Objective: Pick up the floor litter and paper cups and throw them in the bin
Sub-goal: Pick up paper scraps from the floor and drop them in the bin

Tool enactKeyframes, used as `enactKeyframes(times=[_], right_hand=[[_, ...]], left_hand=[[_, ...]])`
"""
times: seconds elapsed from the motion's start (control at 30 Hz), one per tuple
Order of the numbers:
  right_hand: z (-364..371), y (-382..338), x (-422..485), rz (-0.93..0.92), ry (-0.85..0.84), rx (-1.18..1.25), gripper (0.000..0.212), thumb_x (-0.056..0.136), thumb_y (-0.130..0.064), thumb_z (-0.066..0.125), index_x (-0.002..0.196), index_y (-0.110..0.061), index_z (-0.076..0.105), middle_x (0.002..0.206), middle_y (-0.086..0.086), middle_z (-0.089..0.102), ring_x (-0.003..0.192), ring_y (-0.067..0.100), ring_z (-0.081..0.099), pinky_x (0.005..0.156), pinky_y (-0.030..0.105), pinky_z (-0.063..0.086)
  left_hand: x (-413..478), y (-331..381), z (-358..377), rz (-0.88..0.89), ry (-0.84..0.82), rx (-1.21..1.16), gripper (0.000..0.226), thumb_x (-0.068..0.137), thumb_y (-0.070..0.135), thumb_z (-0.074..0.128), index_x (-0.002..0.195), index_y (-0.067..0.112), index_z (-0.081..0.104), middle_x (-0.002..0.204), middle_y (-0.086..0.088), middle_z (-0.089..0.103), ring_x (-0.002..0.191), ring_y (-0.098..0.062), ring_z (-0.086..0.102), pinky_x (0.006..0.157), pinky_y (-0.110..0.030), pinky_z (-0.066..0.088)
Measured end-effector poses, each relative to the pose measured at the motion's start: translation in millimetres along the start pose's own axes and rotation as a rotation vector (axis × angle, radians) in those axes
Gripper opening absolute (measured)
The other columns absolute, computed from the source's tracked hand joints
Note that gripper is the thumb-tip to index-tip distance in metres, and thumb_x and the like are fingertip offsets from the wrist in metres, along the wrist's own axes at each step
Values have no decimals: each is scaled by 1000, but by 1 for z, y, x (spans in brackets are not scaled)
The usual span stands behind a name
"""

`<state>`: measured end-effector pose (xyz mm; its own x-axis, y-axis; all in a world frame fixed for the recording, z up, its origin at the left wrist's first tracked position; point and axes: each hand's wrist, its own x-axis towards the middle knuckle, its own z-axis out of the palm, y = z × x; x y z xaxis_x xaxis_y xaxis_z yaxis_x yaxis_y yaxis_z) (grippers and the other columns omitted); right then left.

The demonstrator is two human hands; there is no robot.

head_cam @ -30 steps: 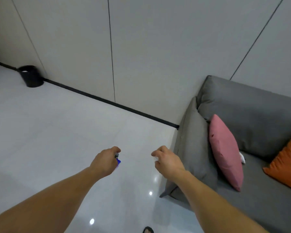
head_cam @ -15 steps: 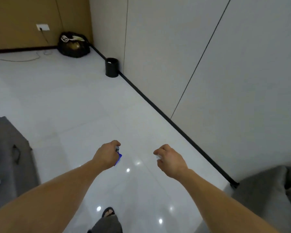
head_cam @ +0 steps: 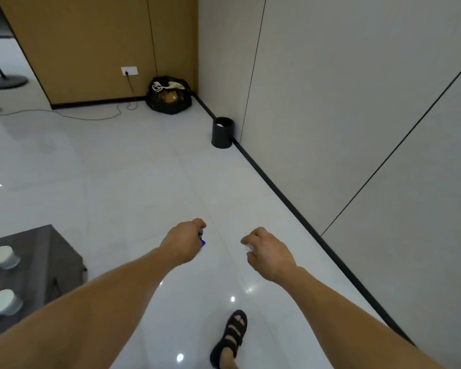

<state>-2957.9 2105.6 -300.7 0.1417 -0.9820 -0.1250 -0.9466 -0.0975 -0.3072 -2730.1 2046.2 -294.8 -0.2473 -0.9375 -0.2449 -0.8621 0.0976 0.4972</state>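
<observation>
Both arms reach forward over the glossy white floor [head_cam: 117,182]. The left grip [head_cam: 183,242] is curled into a fist round a small piece of blue litter [head_cam: 202,243], whose edge pokes out past the fingers. The right grip [head_cam: 270,253] is curled too, holding a scrap of white litter [head_cam: 248,247] that shows just under the thumb. The 2 grips are near each other but apart.

The black bin [head_cam: 222,133] stands far ahead against the black skirting at the foot of the grey wall [head_cam: 330,102], with something white inside it. Further off, in the corner, sits a black bag [head_cam: 169,95]. At the near left a grey counter [head_cam: 37,262] carries 2 paper cups [head_cam: 2,257], 1 nearer than the other. A sandalled foot [head_cam: 230,336] is on the floor, nearer than the right grip.
</observation>
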Motion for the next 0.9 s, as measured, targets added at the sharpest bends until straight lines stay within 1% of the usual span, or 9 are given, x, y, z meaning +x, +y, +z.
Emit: enactKeyframes(times=[0.13,0.27,0.37,0.43,0.53,0.63,0.7,0.77,0.9], right_hand=[[-15,18,101,-43,7,35,37,95,-21,49,131,-28,54,133,-7,45,110,16,54,84,29,48],[-36,25,193,-84,6,58,38,95,-21,49,131,-28,54,132,-6,45,111,16,53,85,29,47],[-48,26,254,-115,8,48,37,95,-21,49,130,-28,55,132,-7,45,110,16,54,83,28,47],[-53,26,289,-127,-10,44,36,95,-22,49,130,-29,55,132,-8,45,110,16,54,83,28,47],[-57,24,347,-140,-26,33,36,95,-22,49,130,-29,54,132,-9,45,110,15,54,84,29,48],[-60,21,408,-142,-30,18,37,96,-22,48,131,-29,54,133,-9,44,112,15,53,85,28,47],[-62,18,456,-128,-20,8,37,96,-22,47,131,-29,54,133,-9,44,111,15,53,84,27,46],[-68,15,501,-99,-24,-1,37,96,-22,47,132,-29,53,133,-9,44,111,14,54,84,26,46],[-82,16,582,-25,4,13,38,97,-22,46,133,-28,52,134,-10,43,111,13,54,83,23,45]], left_hand=[[76,-2,-29,-27,29,24,46,90,8,47,135,18,47,128,0,58,112,-19,56,90,-27,46],[144,-9,-69,-106,81,15,46,90,8,47,134,19,48,123,2,59,107,-17,56,84,-22,44],[193,-18,-93,-159,141,-43,45,90,8,47,135,18,48,124,0,60,109,-18,57,84,-21,43],[221,-26,-103,-183,138,-56,45,90,8,47,134,18,49,124,0,60,109,-18,57,83,-21,42],[272,-45,-117,-205,118,-60,45,91,8,46,134,18,49,124,0,60,109,-18,57,87,-23,45],[330,-62,-133,-191,122,-87,45,90,8,46,134,19,49,124,1,60,109,-19,58,85,-23,45],[379,-76,-150,-169,116,-102,45,91,7,45,134,18,49,124,1,60,110,-18,57,88,-24,46],[427,-87,-172,-144,104,-121,44,91,8,44,133,18,49,124,1,60,110,-18,57,90,-25,47],[512,-99,-211,-99,51,-138,43,90,8,44,131,19,51,118,4,60,106,-17,57,89,-24,47]])
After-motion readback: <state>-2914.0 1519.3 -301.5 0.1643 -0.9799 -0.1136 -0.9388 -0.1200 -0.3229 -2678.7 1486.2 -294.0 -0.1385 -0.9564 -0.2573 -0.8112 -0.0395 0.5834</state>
